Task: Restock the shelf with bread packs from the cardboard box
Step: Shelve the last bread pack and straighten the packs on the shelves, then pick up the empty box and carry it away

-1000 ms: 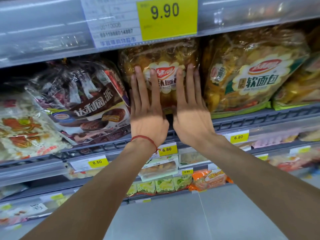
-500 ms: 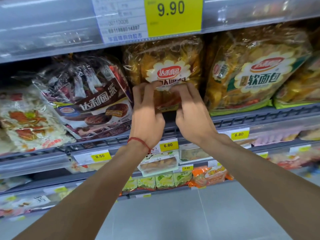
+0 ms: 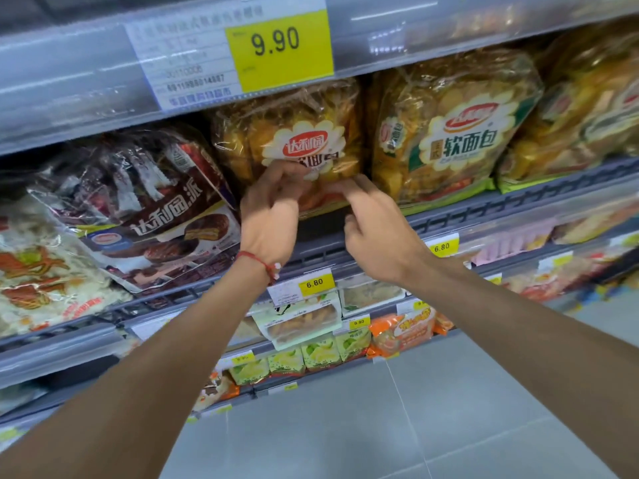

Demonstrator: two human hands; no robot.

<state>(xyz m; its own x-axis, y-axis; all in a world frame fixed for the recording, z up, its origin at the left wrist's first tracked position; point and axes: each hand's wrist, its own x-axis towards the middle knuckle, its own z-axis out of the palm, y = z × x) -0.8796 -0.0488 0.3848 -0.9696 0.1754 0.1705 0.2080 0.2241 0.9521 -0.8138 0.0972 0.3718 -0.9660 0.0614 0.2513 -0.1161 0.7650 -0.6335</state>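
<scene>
A clear bread pack (image 3: 287,133) with golden rolls and a red-and-white label stands upright on the grey wire shelf (image 3: 518,202), under the shelf above. My left hand (image 3: 269,216), with a red string at the wrist, has its fingers curled onto the pack's lower front. My right hand (image 3: 377,236) pinches the pack's bottom edge just to the right, thumb below it. No cardboard box is in view.
A larger bread pack (image 3: 449,133) stands tight against the right side, with more beyond it. A dark chocolate-pie pack (image 3: 155,209) leans at the left, beside a white pack (image 3: 41,271). A yellow 9.90 tag (image 3: 280,46) hangs overhead. Lower shelves hold small snack packs above a grey floor.
My hands went from flat palms pressed on the pack's front to curled fingers, and have slid down to its lower edge. The view has shifted slightly left.
</scene>
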